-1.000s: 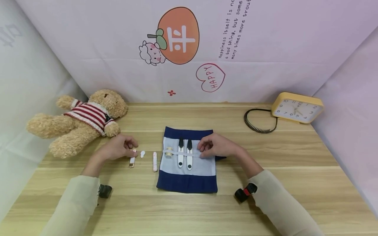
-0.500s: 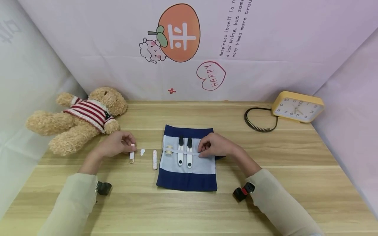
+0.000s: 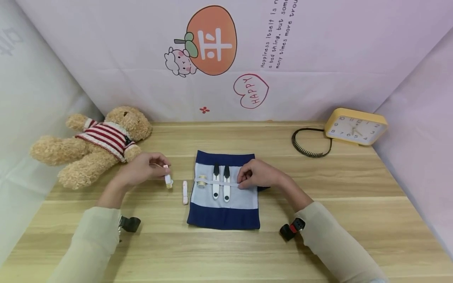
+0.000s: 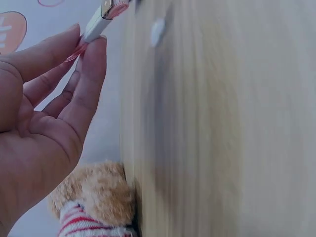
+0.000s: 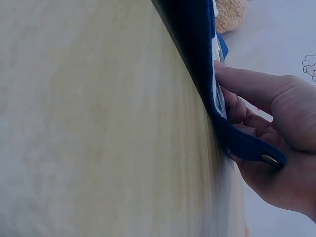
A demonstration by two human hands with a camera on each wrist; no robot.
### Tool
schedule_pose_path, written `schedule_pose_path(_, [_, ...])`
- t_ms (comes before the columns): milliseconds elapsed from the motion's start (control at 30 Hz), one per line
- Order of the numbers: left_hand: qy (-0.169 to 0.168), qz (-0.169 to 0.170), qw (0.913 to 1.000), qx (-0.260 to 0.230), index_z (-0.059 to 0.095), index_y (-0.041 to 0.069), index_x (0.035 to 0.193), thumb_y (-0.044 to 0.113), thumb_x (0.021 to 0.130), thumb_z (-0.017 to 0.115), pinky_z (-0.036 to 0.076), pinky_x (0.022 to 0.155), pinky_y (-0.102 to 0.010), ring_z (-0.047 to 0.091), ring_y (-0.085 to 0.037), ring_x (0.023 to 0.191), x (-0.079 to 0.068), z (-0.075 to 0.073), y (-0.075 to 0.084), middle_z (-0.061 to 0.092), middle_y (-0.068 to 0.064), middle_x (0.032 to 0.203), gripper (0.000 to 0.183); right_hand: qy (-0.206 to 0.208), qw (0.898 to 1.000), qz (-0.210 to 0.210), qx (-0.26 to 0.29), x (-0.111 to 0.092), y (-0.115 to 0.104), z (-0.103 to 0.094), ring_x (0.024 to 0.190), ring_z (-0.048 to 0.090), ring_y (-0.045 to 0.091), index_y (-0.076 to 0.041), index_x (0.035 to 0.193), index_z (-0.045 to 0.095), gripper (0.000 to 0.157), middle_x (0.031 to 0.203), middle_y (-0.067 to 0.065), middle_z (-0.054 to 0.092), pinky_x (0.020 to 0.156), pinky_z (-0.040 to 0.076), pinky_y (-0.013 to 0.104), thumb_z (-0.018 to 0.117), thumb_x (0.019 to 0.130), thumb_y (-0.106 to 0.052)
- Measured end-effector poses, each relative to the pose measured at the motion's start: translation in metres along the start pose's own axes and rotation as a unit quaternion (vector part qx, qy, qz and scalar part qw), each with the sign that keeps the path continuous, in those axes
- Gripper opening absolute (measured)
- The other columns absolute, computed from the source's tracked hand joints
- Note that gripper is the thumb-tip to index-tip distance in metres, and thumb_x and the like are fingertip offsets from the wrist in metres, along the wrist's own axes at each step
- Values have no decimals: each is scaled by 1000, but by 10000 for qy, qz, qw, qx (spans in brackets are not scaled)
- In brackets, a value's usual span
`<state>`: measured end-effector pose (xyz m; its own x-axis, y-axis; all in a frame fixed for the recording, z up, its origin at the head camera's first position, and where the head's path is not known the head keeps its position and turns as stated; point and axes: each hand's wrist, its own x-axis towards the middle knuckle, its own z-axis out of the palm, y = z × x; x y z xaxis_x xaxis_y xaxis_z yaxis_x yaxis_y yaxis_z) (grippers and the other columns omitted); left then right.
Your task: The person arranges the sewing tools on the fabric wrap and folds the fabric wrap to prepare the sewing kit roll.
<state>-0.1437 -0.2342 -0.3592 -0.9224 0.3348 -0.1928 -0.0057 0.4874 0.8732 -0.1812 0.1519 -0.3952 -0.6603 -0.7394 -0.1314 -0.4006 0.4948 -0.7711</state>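
My left hand (image 3: 142, 171) pinches a small folded tape measure (image 3: 167, 177) between thumb and fingers, above the table. In the left wrist view, the tape measure (image 4: 97, 24) shows a white band and a brass end. Just behind it lies a small white needle threader (image 4: 157, 32) on the wood. My right hand (image 3: 260, 173) pinches the white elastic strap (image 3: 231, 184) at the right side of a spread navy pouch (image 3: 223, 219). Under that strap sit a thread spool (image 3: 201, 181) and two white thread snips (image 3: 216, 188) with black tips. A second white folded strip (image 3: 185, 192) lies left of the pouch.
A teddy bear (image 3: 102, 137) in a striped sweater lies at the back left. At the back right stand a yellow clock (image 3: 355, 126) and a black toothed headband (image 3: 307, 152). A printed white cloth (image 3: 304, 94) rises behind the wooden table (image 3: 198, 259).
My left hand has picked up the tape measure from the table and carried it right, over the needle threader. The right hand has closed on the elastic strap and stays there.
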Motion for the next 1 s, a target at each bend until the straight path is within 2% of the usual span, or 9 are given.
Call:
schedule_pose_path(100, [5,-5,9996,-277,63,-10,110,4,92,73,58,84,-39,64,-31,93,5,5,5,64,-17,100,25,-5,10000,24,-28,0,-1,-1,70,55,11,-9,88,77,6,75,-5,64,63,46,23,81,85,-6])
schedule_pose_path(333, [160,246,9993,-231,65,-2,102,7,90,77,55,79,-32,65,-26,88,16,17,15,69,-13,95,19,-35,9999,92,-54,1,-2,-1,70,55,11,-10,87,76,7,76,-5,64,63,46,23,82,85,-7])
schedule_pose_path(533, [322,551,9972,-398,61,-2,94,1,88,75,53,76,-27,67,-20,85,26,31,21,73,-14,96,16,-96,9999,84,1,0,-2,0,69,54,11,-5,87,76,3,75,-4,63,63,45,23,80,87,-5])
schedule_pose_path(733, [339,460,9956,-742,55,2,82,-3,86,75,55,77,-27,70,-20,92,36,47,27,74,-16,99,21,-198,9998,-39,-65,0,-1,1,69,53,11,-3,89,74,4,75,-5,60,63,44,24,76,90,-6])
schedule_pose_path(1000, [160,471,9947,-896,54,3,81,-2,87,75,55,77,-34,69,-23,86,44,64,37,74,-14,95,22,-161,9998,-67,-39,0,-1,1,69,53,11,-5,87,73,4,75,-5,60,63,44,24,75,90,-5])
